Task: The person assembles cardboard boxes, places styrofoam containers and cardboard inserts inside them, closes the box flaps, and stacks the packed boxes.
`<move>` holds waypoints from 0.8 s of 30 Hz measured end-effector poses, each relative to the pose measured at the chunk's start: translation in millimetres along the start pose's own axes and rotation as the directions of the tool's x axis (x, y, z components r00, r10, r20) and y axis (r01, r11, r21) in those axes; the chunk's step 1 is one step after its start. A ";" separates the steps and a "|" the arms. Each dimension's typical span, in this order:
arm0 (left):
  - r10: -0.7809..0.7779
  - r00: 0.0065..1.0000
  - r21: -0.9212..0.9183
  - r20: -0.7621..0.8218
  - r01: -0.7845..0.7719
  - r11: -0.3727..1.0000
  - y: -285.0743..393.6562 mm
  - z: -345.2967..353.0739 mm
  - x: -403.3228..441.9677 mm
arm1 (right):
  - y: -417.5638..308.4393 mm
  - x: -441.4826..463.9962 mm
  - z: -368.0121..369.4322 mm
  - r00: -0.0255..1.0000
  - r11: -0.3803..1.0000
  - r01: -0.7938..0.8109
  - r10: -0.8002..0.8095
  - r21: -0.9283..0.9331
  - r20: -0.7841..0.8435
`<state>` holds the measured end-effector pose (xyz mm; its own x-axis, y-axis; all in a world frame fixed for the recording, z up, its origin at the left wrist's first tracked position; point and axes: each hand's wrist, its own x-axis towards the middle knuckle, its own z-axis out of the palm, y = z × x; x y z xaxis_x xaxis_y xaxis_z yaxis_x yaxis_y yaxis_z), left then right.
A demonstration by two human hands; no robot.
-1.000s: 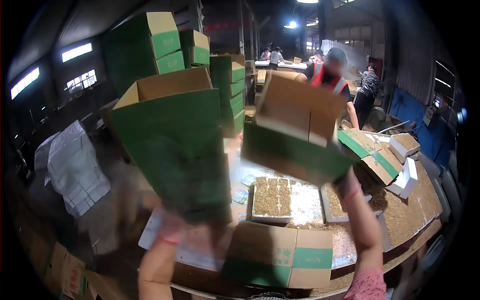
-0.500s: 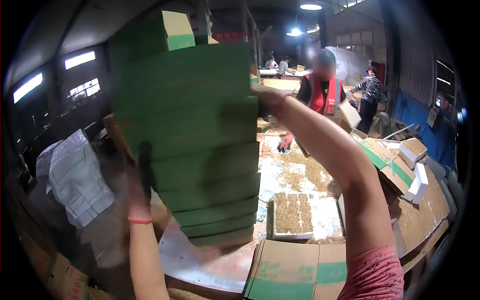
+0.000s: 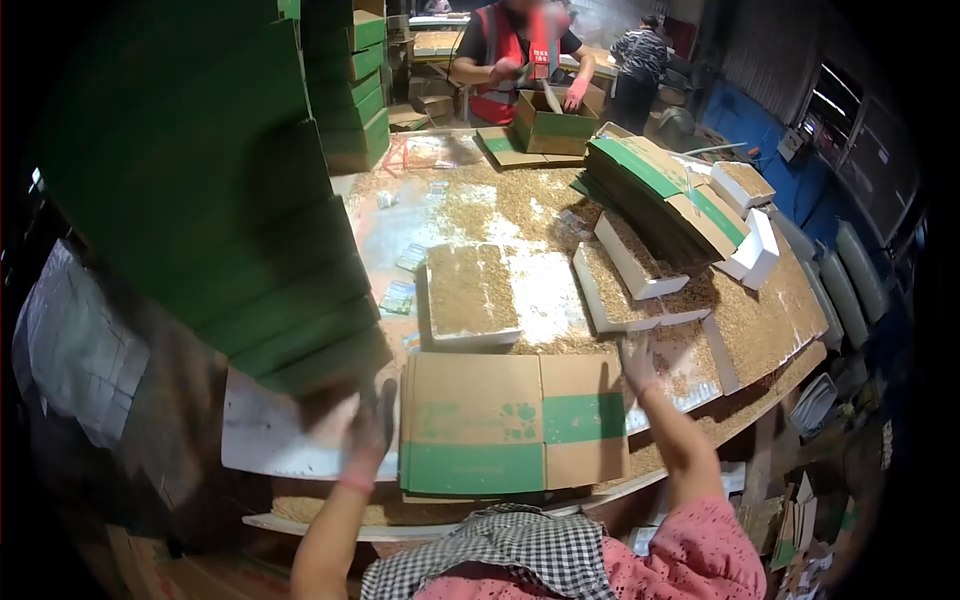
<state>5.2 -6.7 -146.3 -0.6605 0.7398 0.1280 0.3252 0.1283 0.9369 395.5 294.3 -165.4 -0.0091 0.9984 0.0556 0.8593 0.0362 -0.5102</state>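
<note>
A stack of flattened brown and green cartons (image 3: 480,400) lies on the near edge of the worktable. My left hand (image 3: 372,425), in a dark glove with a pink cuff, is at the stack's left side, fingers stretched out and holding nothing. Off the stack's right end is my right hand (image 3: 638,365), gloved, slightly blurred and open, close to a white foam box (image 3: 610,322). Whether either hand touches the cartons I cannot tell. A tall pile of green cartons (image 3: 230,220) rises on the left, just beyond my left hand.
Brown granules cover much of the table (image 3: 370,240). A granule-filled foam box (image 3: 470,290) stands beyond the flat cartons. More folded cartons (image 3: 665,200) lean at the right. Across the table, a person in a red vest (image 3: 495,90) handles an open carton (image 3: 555,125).
Both hands have left the tall green carton pile and come down to either side of the flat cartons. The view has tilted down. The person opposite now has an open carton in front.
</note>
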 end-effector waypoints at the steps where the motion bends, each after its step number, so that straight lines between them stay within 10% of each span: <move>1: -0.230 0.970 -0.068 0.073 0.235 0.970 5.3 28.4 -2.8 | 53.5 5.5 30.1 0.942 0.983 -0.146 0.102 0.114 0.320; 2: -0.456 0.856 -0.160 0.245 0.499 0.852 -44.8 49.9 4.5 | 131.3 11.9 97.7 0.920 0.957 0.094 -0.189 0.275 0.343; 3: -0.162 0.985 0.518 0.060 0.108 0.848 -71.4 79.0 -8.8 | 75.8 -24.8 70.1 0.931 0.935 -0.040 -0.093 0.352 0.353; 7: -0.105 0.990 0.162 0.096 0.089 0.983 -1.4 60.5 -44.8 | 133.7 19.9 45.3 0.911 0.910 0.383 -0.401 0.160 0.098; 8: -0.052 0.997 0.017 0.061 0.051 0.999 9.7 56.8 -51.4 | 95.7 33.4 21.5 0.958 0.740 0.286 -0.242 0.609 -0.155; 9: 0.017 0.992 -0.340 -0.127 -0.060 0.938 24.7 61.8 -48.7 | 30.3 31.6 -20.8 0.929 0.692 0.369 -0.278 0.621 -0.242; 12: 0.516 0.755 0.540 -0.404 -0.259 0.801 120.9 38.3 -41.8 | -111.1 14.4 -85.4 0.701 0.648 0.708 -0.695 0.281 -0.162; 15: 0.838 0.546 0.829 -0.019 -0.459 0.318 170.7 24.4 -24.6 | -167.8 -26.4 -104.2 0.538 0.535 0.843 -0.839 -0.055 0.081; 17: 0.692 0.615 0.735 0.378 -0.654 0.180 196.4 26.0 -16.5 | -167.9 -47.0 -119.6 0.498 0.470 0.861 -0.856 -0.194 0.138; 19: -0.041 0.798 0.687 0.602 -0.490 0.537 215.0 29.5 -6.8 | -160.3 -65.8 -139.1 0.487 0.422 0.849 -0.858 -0.317 0.162; 24: -0.019 0.849 0.618 0.528 -0.369 0.694 199.9 32.6 35.5 | -132.2 -107.7 -140.6 0.362 0.326 0.843 -0.932 -0.428 0.001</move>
<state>68.8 66.7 34.9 -0.2097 0.9744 -0.0807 0.8877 0.2243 0.4020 354.8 175.9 16.7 -0.8051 0.3273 0.4947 0.4915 0.8349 0.2476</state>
